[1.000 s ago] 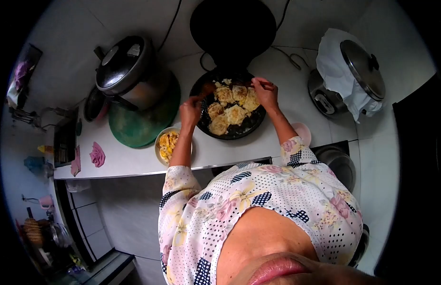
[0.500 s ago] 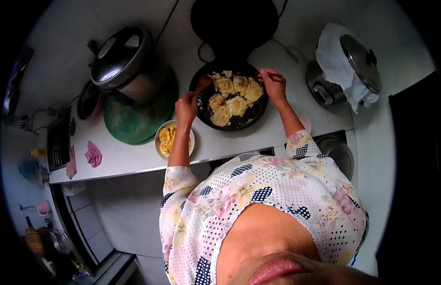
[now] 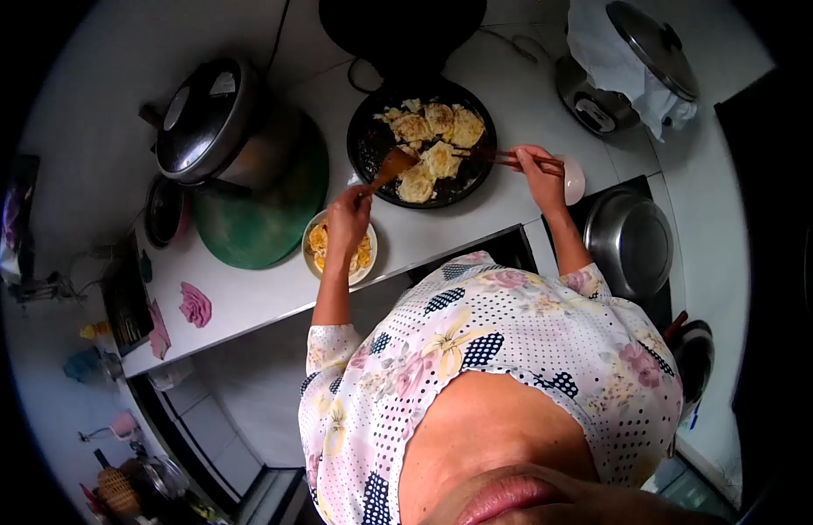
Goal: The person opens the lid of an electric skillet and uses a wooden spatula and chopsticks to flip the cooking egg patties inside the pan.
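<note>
My left hand [image 3: 348,217] is closed round the handle of a wooden spatula [image 3: 394,164]. Its blade touches the fried eggs at the left of the lower group; I cannot tell whether it is under one. Long brown chopsticks [image 3: 494,157] are gripped in my right hand [image 3: 541,179], their tips at the right edge of a fried egg [image 3: 440,161]. Several browned eggs lie in the round black electric pan [image 3: 364,165], whose lid [image 3: 402,31] stands raised behind. Below my left hand, partly covered by it, is a white bowl [image 3: 372,262] holding fried eggs [image 3: 321,238].
A pressure cooker [image 3: 205,131] stands on a round green board [image 3: 249,241] at left, near a pink cloth [image 3: 196,304]. Beyond my right hand are a small pink dish [image 3: 574,180], a steel pot [image 3: 638,245] and a rice cooker [image 3: 595,101] with white cloth and a tilted lid [image 3: 653,48].
The spatula has moved from the pan's upper left down to the lower eggs. My right hand has drawn back and down, bringing the chopsticks to the lower right egg. The whole view has shifted.
</note>
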`<action>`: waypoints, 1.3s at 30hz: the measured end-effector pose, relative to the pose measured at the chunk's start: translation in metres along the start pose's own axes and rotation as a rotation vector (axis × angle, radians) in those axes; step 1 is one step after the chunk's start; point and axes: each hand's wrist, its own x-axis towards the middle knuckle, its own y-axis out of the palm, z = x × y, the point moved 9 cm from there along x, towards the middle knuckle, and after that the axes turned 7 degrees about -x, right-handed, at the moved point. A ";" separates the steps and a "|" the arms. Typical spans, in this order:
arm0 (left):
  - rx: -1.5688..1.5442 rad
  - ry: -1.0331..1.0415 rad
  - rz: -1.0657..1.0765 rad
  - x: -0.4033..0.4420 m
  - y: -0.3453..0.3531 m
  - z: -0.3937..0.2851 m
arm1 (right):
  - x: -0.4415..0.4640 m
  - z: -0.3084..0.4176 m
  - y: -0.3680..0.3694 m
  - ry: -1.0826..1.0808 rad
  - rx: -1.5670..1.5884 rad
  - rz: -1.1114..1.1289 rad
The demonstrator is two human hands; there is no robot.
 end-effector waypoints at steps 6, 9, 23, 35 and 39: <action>0.127 0.121 -0.006 0.018 0.011 0.018 | -0.014 -0.043 0.026 0.049 0.129 -0.045; 0.218 0.130 -0.072 0.023 0.003 0.016 | -0.017 -0.036 0.037 0.021 0.124 -0.050; 0.231 -0.047 -0.137 -0.026 -0.003 0.060 | -0.011 -0.038 0.053 -0.017 0.113 -0.015; 0.274 0.017 -0.170 -0.011 -0.012 0.067 | -0.031 -0.024 0.085 0.017 0.162 0.126; 0.210 -0.002 -0.166 -0.011 -0.016 0.076 | -0.043 -0.024 0.092 -0.037 0.048 0.161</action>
